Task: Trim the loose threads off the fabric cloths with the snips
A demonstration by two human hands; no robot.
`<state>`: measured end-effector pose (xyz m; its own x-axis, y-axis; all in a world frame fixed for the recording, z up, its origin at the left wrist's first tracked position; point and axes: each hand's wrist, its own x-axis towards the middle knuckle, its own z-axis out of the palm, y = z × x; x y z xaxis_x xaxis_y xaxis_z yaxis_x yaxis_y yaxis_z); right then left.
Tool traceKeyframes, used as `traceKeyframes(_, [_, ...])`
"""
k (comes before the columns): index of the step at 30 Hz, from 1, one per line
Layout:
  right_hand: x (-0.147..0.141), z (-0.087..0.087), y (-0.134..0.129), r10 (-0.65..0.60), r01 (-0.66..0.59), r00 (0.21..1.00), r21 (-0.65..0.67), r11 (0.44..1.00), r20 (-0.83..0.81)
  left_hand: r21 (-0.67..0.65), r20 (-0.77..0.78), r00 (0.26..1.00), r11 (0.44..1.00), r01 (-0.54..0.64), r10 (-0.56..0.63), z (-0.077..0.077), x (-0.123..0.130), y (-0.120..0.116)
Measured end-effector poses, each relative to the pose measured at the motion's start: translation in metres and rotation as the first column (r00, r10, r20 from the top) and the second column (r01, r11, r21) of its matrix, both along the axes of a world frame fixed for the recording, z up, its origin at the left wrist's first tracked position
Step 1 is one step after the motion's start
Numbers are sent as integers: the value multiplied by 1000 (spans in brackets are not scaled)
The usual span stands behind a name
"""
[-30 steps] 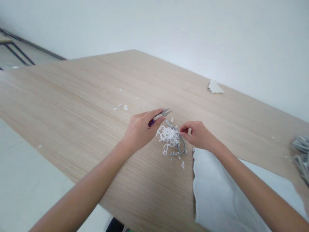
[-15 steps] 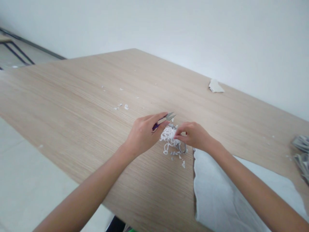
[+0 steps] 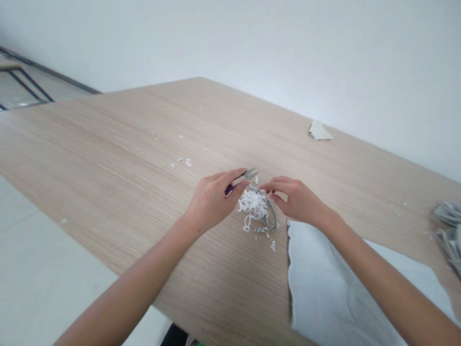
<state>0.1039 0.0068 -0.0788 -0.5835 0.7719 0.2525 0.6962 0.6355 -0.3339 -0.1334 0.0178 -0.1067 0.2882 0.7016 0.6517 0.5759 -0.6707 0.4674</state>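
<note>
My left hand (image 3: pixel 212 198) is closed around small thread snips (image 3: pixel 251 174) with purple handles, their pointed blades apart and facing right. Just below the blades lies a tangled heap of white thread scraps (image 3: pixel 252 204) on the table. A grey cord-like strip (image 3: pixel 275 218) curves along the heap's right side. Over that side hovers my right hand (image 3: pixel 297 198), thumb and fingers apart, with nothing visible between them; whether the fingertips touch the scraps I cannot tell. A pale grey-white cloth (image 3: pixel 320 283) with a wavy edge lies partly under my right forearm.
The wooden table (image 3: pixel 108 144) meets a white wall. Small white scraps (image 3: pixel 188 162) are scattered left of the hands. A folded cream cloth piece (image 3: pixel 319 130) lies near the wall. Bundled grey material (image 3: pixel 448 214) sits at the right edge. A dark-legged piece of furniture (image 3: pixel 27 81) stands far left.
My right hand has opened its pinch, its thumb and fingers moving apart, and has shifted slightly right of the thread heap. The left hand still holds the snips nearly in place.
</note>
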Motion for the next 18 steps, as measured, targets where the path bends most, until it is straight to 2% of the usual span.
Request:
traceKeyframes(5, [21, 15, -15, -170, 167, 983, -44, 985, -71, -34, -32, 999, 999, -3, 2, 1, 1, -2])
traceKeyframes(8, [44, 22, -32, -240, 246, 965, 46, 968, -101, -41, -35, 999, 999, 10, -11, 1, 2, -3])
traceKeyframes(11, [79, 24, -60, -344, 355, 934, 139, 925, -94, -101, -22, 1000, 995, 13, -15, 2, 2, -4])
traceKeyframes(14, [123, 19, -101, -548, 554, 832, 118, 824, -85, -264, 26, 998, 963, 56, -50, 7, 3, -6])
traceKeyframes(16, [155, 10, -133, -689, 694, 720, 87, 715, -84, -383, 91, 988, 912, 149, -123, 9, 3, -9])
traceKeyframes(18, [185, -3, -168, -796, 801, 599, 70, 595, -85, -488, 186, 961, 829, 271, -205, 9, 3, -12])
